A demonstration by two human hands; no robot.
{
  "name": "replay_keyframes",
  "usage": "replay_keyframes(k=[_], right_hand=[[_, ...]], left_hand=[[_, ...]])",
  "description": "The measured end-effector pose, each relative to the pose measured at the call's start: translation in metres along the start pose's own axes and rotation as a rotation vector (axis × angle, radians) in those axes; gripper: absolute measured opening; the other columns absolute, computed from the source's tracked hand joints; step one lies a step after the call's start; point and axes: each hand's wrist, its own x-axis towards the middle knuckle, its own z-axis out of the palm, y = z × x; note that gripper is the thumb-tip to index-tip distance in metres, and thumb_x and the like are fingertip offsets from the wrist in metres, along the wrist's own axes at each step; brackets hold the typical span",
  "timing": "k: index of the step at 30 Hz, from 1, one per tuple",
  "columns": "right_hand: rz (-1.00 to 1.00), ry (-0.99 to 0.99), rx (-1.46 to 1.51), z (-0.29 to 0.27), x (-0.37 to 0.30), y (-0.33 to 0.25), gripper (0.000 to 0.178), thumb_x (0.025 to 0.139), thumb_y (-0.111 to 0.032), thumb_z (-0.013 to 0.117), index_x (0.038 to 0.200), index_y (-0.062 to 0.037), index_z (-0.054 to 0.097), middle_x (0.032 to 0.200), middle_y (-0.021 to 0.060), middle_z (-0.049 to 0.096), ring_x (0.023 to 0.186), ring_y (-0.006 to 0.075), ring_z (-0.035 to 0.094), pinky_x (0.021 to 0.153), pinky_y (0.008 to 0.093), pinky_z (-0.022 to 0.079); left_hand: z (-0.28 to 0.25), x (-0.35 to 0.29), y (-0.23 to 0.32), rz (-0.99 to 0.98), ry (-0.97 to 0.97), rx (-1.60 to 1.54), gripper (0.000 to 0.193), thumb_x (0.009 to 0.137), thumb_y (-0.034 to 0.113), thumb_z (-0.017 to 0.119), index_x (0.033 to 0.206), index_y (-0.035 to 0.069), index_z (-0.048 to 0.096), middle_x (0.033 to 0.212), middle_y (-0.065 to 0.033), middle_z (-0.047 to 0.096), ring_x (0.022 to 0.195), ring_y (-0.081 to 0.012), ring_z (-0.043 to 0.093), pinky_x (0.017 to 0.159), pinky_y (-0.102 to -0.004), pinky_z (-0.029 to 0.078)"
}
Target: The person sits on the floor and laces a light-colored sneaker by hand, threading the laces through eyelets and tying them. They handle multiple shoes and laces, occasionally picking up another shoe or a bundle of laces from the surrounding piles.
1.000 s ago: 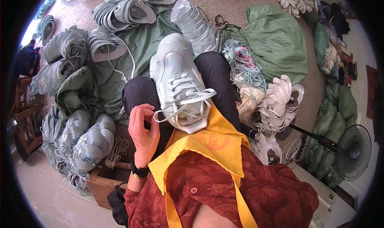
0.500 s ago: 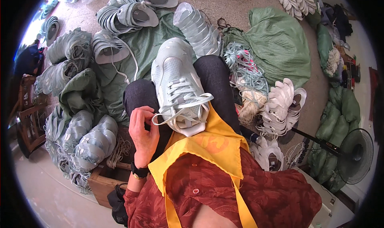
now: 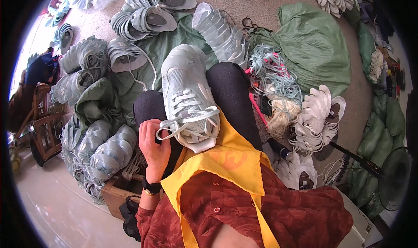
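Note:
A pale grey-green sneaker [image 3: 185, 69] lies across my lap between my knees, toe pointing away from me. Its laces are threaded, and a long white shoelace [image 3: 198, 116] forms a loose loop across the tongue. The left end of that loop reaches the curled fingers of my left hand [image 3: 153, 150], which rests over my left thigh beside the sneaker. The fingers are closed at the loop; their tips are partly hidden. My right hand is out of view, with only the sleeve [image 3: 322, 204] showing at the right.
Stacked grey-green shoe uppers [image 3: 111, 154] lie left, with more ahead. A tangle of laces [image 3: 272, 69] sits by my right knee, next to a green sack [image 3: 313, 43]. White uppers [image 3: 311, 117] and a black fan [image 3: 394, 178] stand right. A wooden box [image 3: 114, 198] is near my left elbow.
The view has shifted slightly, and surrounding things appear farther right. The sneaker's heel and lace loop sit a little farther left. My left hand stays by the loop; pink strands show more among the laces.

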Motion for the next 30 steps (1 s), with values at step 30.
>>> replay_keyframes(k=[30], right_hand=[[0.021, -0.012, -1.056, -0.044, -0.042, 0.015, 0.030, 0.088, -0.049, 0.055, 0.105, -0.0252, 0.047, 0.099, -0.0003, 0.046, 0.088, 0.0254, 0.047, 0.080, 0.0444, 0.037]], left_hand=[[-0.008, -0.020, 0.006, -0.112, 0.006, -0.146, 0.008, 0.090, 0.001, 0.068, 0.092, 0.001, 0.060, 0.084, -0.0058, 0.062, 0.073, -0.0156, 0.058, 0.063, -0.0306, 0.046]])
